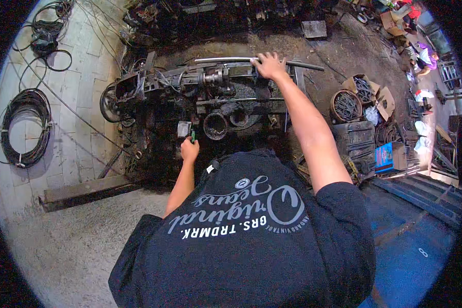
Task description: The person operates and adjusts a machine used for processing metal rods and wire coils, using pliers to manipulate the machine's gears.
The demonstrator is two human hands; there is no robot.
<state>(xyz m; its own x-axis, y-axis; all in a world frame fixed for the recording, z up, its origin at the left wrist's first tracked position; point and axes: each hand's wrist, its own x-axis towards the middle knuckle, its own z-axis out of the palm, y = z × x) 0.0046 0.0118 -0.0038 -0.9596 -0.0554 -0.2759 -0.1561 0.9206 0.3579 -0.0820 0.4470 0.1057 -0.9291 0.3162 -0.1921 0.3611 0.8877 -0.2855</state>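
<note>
A long grey metal rod lies across the far side of a greasy machine, a lathe-like one with a round chuck-like part. My right hand reaches over the machine, its fingers curled over the rod near the middle. Low at the machine's near side, my left hand is closed round a small green handle; what it belongs to is too small to tell. Beside it is a pale boxy metal piece. To its right are two dark round openings, the nearer a ring-shaped one.
Coiled black cable lies on the pale tiles at left, near a long beam. At right are a round basket of metal pieces, an open carton and a blue box. People are at the far right.
</note>
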